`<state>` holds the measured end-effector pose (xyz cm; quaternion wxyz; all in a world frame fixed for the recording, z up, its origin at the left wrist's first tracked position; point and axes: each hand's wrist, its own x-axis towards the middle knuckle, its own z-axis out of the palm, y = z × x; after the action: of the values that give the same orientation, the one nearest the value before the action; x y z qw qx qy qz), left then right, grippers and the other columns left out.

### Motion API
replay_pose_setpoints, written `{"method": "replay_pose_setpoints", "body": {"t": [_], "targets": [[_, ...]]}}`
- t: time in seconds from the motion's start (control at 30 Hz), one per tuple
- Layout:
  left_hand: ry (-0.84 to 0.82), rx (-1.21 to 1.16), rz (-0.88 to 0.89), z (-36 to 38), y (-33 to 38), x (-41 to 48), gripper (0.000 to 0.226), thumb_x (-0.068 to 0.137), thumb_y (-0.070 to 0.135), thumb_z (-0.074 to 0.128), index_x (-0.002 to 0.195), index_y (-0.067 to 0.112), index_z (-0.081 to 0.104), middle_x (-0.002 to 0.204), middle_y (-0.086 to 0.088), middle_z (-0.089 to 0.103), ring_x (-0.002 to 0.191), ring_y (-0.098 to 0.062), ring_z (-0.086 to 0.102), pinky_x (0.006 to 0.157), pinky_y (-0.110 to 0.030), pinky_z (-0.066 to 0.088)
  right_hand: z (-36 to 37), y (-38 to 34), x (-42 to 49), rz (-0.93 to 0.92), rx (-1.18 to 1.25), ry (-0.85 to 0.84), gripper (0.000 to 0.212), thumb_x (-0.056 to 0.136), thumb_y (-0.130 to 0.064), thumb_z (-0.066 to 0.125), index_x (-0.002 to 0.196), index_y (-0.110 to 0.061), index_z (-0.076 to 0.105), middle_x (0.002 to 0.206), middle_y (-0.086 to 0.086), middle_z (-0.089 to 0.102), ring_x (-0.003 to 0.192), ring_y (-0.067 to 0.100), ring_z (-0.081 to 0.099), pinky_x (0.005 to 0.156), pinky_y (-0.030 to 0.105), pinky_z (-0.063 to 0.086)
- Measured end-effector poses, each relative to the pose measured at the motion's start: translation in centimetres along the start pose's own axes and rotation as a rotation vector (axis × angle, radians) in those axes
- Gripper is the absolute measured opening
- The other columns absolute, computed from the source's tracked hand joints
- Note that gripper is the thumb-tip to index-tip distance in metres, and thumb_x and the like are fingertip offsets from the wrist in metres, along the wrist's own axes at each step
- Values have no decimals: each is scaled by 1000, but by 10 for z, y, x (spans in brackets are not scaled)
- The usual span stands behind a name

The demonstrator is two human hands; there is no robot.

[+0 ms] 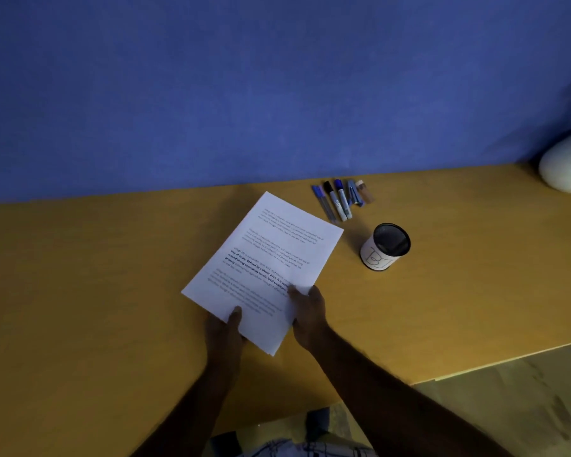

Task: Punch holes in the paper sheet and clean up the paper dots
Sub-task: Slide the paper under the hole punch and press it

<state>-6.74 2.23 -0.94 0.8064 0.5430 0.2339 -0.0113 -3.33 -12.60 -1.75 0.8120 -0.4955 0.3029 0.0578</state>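
Paper [267, 262] at centre of frame, printed text up, turned diagonally, far corner toward upper right. Looks like more than one sheet stacked, edges slightly offset at the near corner. Far part seems to rest on the bench [80, 275]; whether the near end is lifted, cannot tell.

Left hand [225, 331] pinches the near-left edge of paper, thumb on top, fingers hidden under the sheets. Right hand [309, 316] grips the near-right edge, thumb on top over the text, fingers curled around the edge and under. Both hands closed on the paper. Bare forearms run in from bottom of frame.

Cup [384, 247] right of paper, apart from it: black mesh inside, white label with handwritten marks, upright. Markers [338, 199] above the cup, upper right of paper, lying in a row side by side near the wall; blue and black caps visible, small items at the right end of the row too blurred to tell.

Blue wall [244, 87] fills the upper half. White round pot [564, 166] with green leaves at the right edge, on the bench. Floor [524, 390] at lower right, past the bench edge.
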Motion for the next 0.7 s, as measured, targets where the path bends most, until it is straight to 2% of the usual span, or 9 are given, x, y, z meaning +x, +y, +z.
{"method": "replay_pose_setpoints", "body": {"t": [0.07,0.17,0.27,0.4,0.5,0.63,0.7], "targets": [[11,89,-6,-2,-4,9,44,92,-4,50,135,-1,43,129,-25,55,116,-39,55,88,-46,56,-3,-7,-2,1,-28,5,29,91,0,60,120,1,59,118,17,68,110,39,63,94,56,51],[26,188,-19,-10,-2,18,46,91,-1,54,136,6,45,132,-18,55,121,-35,54,100,-59,44,-12,-19,-3,33,-60,2,35,85,4,65,119,-3,61,115,13,70,104,34,66,88,50,55],[-65,284,15,-22,5,25,45,91,-1,54,135,9,47,126,-9,60,119,-26,56,99,-51,47,-31,-35,8,31,-37,10,38,83,2,67,120,-5,63,116,12,70,105,34,65,88,51,56],[-144,378,-20,-42,20,40,39,92,3,54,131,7,52,122,-11,63,114,-30,59,94,-51,49,-64,-64,31,54,-4,110,30,84,-8,67,113,-5,65,113,11,69,99,31,65,75,41,59],[-213,433,-60,-50,33,51,33,95,-2,50,126,7,55,116,-13,65,106,-31,62,84,-47,52,-83,-87,42,80,-245,73,20,87,-15,62,103,-4,69,104,14,67,85,27,64,65,34,51],[-315,405,-134,-45,52,55,33,83,11,63,116,11,60,102,-9,72,94,-28,67,74,-40,54,-83,-102,53,166,-477,-167,24,91,-22,61,102,-1,68,97,13,72,84,31,69,71,38,54],[-341,408,-149,-38,55,57,35,75,17,62,110,15,62,96,-6,73,88,-25,69,71,-38,55,-77,-100,62,134,-616,-154,22,92,-18,62,105,0,65,102,14,73,88,32,70,78,44,58]]}}
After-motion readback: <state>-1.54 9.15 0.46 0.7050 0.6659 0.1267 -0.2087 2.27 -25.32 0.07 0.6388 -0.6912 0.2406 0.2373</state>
